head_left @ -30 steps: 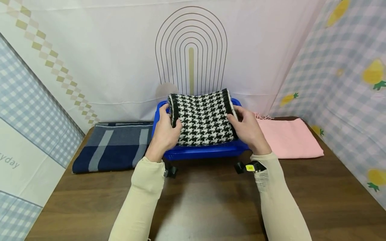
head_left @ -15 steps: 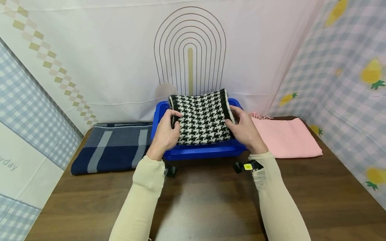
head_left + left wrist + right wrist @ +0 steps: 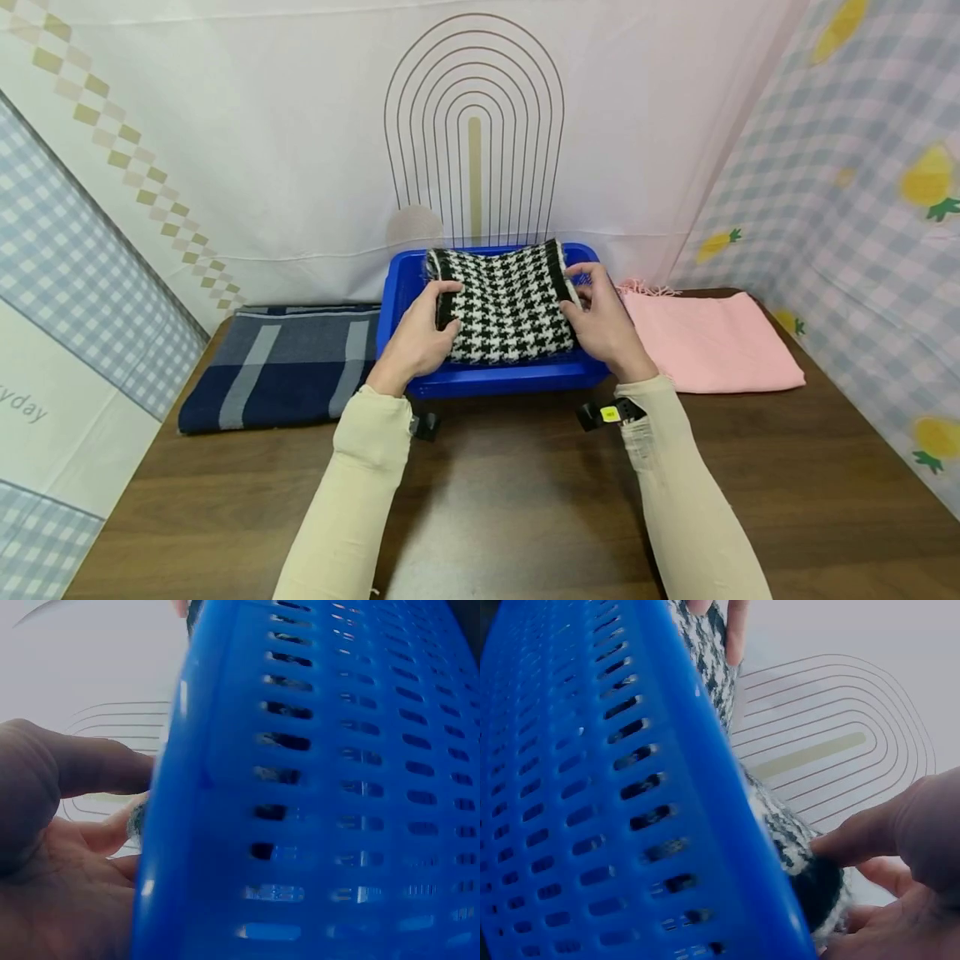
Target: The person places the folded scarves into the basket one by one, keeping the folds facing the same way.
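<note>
Both hands on the checked scarf, down in the blue basket.

The left hand [image 3: 415, 344] curls its fingers round the left edge of the black-and-white scarf [image 3: 504, 303], and the right hand [image 3: 604, 323] pinches the right edge. The folded scarf sits inside the blue basket [image 3: 495, 379] at the back of the brown table [image 3: 517, 508]. A navy plaid cloth [image 3: 281, 365] lies just left of the basket, a pink cloth [image 3: 712, 343] just right.
</note>
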`<action>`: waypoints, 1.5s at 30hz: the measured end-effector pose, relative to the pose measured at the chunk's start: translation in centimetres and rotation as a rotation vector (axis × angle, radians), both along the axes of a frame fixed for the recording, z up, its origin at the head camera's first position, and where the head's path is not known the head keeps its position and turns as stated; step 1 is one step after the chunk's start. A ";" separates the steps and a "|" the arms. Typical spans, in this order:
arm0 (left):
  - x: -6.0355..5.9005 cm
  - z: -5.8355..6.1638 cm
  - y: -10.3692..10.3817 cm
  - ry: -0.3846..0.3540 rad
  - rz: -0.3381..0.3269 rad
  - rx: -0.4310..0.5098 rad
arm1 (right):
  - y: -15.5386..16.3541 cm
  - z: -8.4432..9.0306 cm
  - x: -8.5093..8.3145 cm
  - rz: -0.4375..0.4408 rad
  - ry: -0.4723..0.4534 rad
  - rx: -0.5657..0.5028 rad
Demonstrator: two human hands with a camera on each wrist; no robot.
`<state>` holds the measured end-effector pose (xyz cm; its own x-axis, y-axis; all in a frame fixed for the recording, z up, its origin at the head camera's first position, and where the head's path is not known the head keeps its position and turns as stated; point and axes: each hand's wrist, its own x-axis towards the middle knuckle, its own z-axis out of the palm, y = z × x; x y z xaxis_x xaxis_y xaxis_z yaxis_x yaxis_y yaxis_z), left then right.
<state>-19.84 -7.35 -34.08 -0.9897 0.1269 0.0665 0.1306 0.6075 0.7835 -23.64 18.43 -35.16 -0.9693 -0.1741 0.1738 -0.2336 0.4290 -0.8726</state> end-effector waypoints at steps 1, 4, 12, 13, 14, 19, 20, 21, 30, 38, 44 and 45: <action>0.0 -0.1 0.0 -0.002 -0.006 -0.009 | 0.0 -0.1 0.0 0.004 0.016 0.032; -0.2 -0.3 0.0 -0.021 -0.018 -0.022 | -0.1 -0.4 0.0 0.026 0.034 0.122; -0.5 -0.7 0.0 -0.070 -0.008 -0.097 | -0.6 -0.9 -0.1 0.065 -0.007 0.284; -0.5 -0.8 0.0 -0.072 -0.008 -0.105 | -0.7 -0.9 -0.1 0.070 -0.010 0.297; -0.5 -0.8 0.0 -0.074 -0.007 -0.112 | -0.8 -1.0 -0.2 0.076 -0.013 0.308; -0.8 -1.3 -0.1 -0.091 -0.010 -0.143 | -1.1 -1.3 -0.2 0.118 -0.008 0.371; -0.9 -1.4 -0.1 -0.097 -0.010 -0.147 | -1.2 -1.4 -0.3 0.123 -0.007 0.384; -1.0 -1.5 -0.1 -0.101 -0.010 -0.156 | -1.3 -1.5 -0.3 0.127 -0.007 0.394; -1.2 -2.0 0.1 -0.136 -0.004 -0.177 | -1.8 -1.7 -0.2 0.131 0.026 0.467; -1.4 -2.2 -0.1 -0.199 -0.026 -0.191 | -1.9 -1.8 -0.4 0.133 0.017 0.498; -1.4 -2.3 0.1 -0.198 0.013 -0.241 | -1.7 -1.8 -0.3 0.116 0.038 0.515; -1.4 -2.3 0.1 -0.186 0.022 -0.252 | -1.7 -1.8 -0.3 0.114 0.040 0.515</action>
